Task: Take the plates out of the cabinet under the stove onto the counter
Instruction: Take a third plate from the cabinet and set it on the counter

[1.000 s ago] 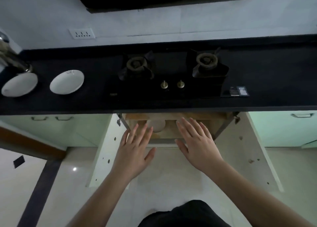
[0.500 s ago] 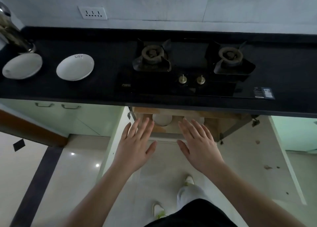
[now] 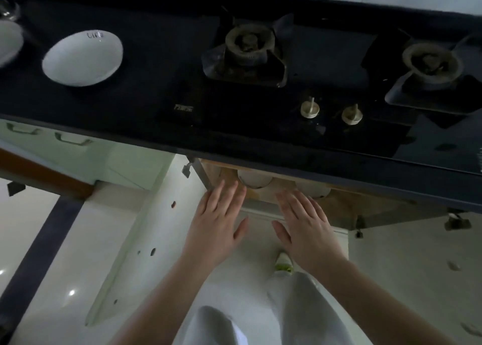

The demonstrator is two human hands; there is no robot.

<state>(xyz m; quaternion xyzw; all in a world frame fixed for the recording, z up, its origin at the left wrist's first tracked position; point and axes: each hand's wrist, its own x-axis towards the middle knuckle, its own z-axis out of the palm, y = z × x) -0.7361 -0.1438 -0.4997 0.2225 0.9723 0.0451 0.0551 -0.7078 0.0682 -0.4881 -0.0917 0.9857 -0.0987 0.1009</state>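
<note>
Left hand [image 3: 216,227]: my grip is loose, fingers straight and a little spread, palm down, holding nothing. It hangs in front of the open cabinet [image 3: 336,206], below the table's front edge, fingertips over the cabinet's front lip.
Right hand [image 3: 307,227]: the same, flat and empty, fingers straight, just beside the left with a gap between the thumbs.
Plates in cabinet: two pale round ones show under the table's front edge. One [image 3: 254,180] lies just beyond my left fingertips, the other [image 3: 313,189] just beyond my right fingertips. Most of each is hidden by the table; I cannot tell whether either hand touches them.
Plates on table: one white plate [image 3: 82,57] sits near the table's [image 3: 146,102] left end, well clear of the front edge. A second [image 3: 9,42] lies beside it, cut off by the left edge of the view.
Stove [image 3: 287,89]: set into the table right of the plates, two burners at the back, two knobs [image 3: 331,111] near the front edge.
Doors: the left cabinet door [image 3: 135,235] stands swung out.
</note>
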